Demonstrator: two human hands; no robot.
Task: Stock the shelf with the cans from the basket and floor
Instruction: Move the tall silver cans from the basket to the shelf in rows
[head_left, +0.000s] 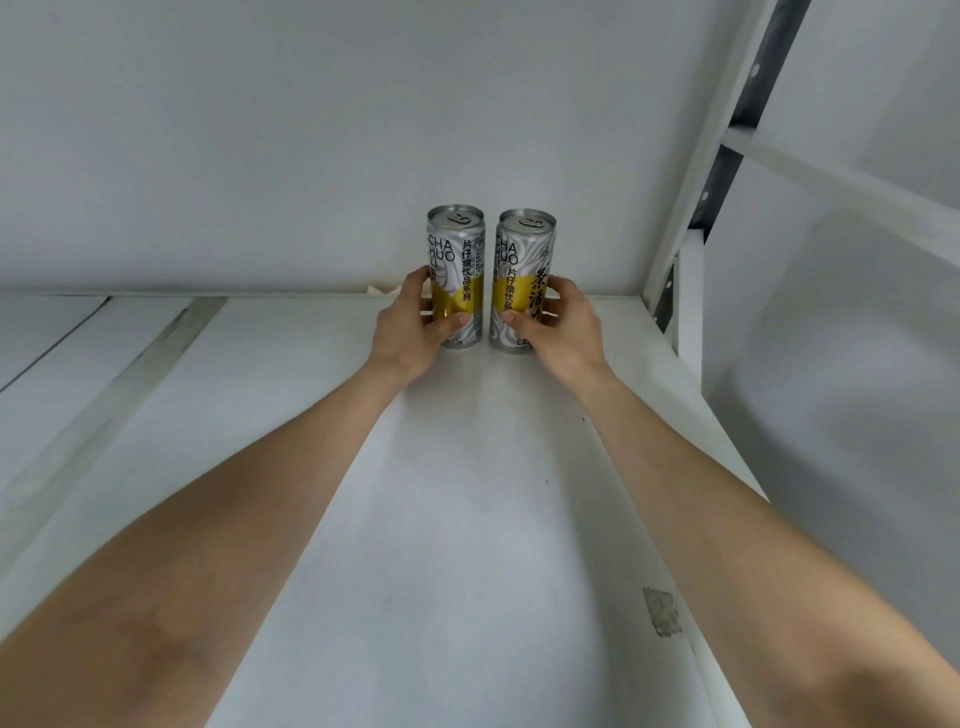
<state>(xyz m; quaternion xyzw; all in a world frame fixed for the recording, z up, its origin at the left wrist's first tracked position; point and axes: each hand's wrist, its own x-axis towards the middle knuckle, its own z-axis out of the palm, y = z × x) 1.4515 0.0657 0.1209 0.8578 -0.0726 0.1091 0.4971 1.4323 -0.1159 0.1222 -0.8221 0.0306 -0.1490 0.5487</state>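
Shelf board (291, 343) lies open beside the left can (455, 249) (post (698, 182) hems right).

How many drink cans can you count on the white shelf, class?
2. The left can stands upright near the back of the shelf, held by the left hand; the right can stands beside it, not touching, held by the right hand. More may be off-camera.

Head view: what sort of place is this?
Probably a stockroom or shop: a white shelf, a slotted metal upright, and matching drink cans, the left can gripped by the left hand, the right can by the right hand.
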